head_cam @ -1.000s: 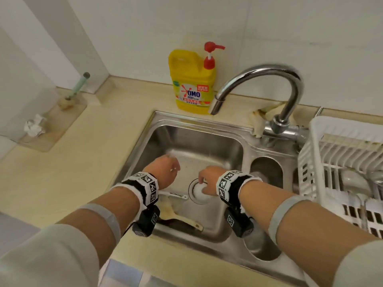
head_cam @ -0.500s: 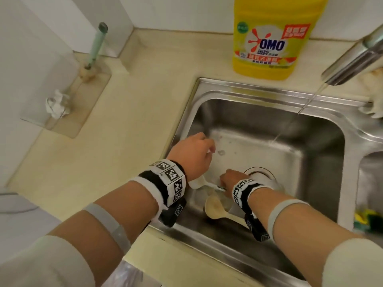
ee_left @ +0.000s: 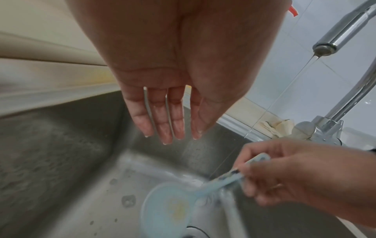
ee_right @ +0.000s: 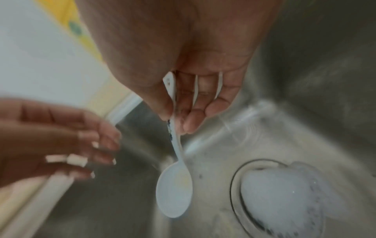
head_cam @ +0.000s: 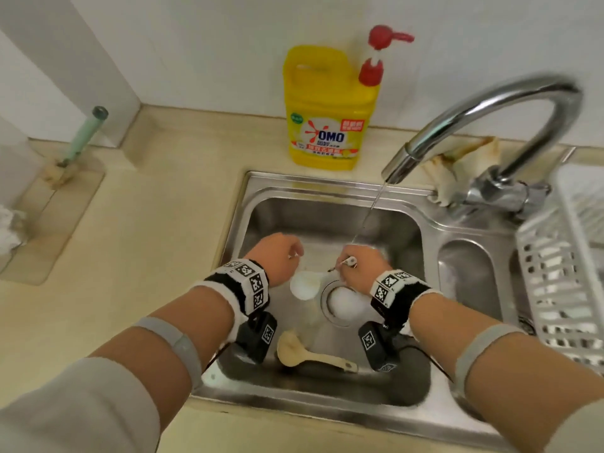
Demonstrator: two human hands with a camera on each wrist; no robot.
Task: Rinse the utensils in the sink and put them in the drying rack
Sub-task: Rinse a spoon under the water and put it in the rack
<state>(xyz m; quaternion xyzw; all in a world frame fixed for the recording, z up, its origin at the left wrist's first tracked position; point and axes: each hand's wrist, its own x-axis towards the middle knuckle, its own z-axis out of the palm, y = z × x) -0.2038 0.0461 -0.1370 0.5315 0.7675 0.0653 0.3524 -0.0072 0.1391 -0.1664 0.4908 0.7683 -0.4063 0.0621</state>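
Steel sink (head_cam: pixel 405 223) under a running faucet (head_cam: pixel 490 103): the right hand (head_cam: pixel 359 261) has its grip pinched on a white spoon (ee_right: pixel 175 190), bowl hanging below; just left, the left hand (ee_left: pixel 162 80) is slack-fingered, holding nothing.

Around the yellow detergent bottle, by the wall

We take the yellow plastic detergent bottle (head_cam: pixel 330 109) with its red pump top (head_cam: pixel 379 57) and "OMO" label as our landmark; it stands upright on the beige countertop (head_cam: pixel 157 256), against the white tiled wall (head_cam: pixel 228 34). To its right we see a crumpled, stained beige cloth (head_cam: pixel 457 161) lying on the counter. Well to its left a pale green stick with a dark tip (head_cam: pixel 85 135) leans from a clear, stained plastic tray (head_cam: pixel 55 217), and further left still, at the frame edge, sits a crumpled white wad (head_cam: pixel 8 227).
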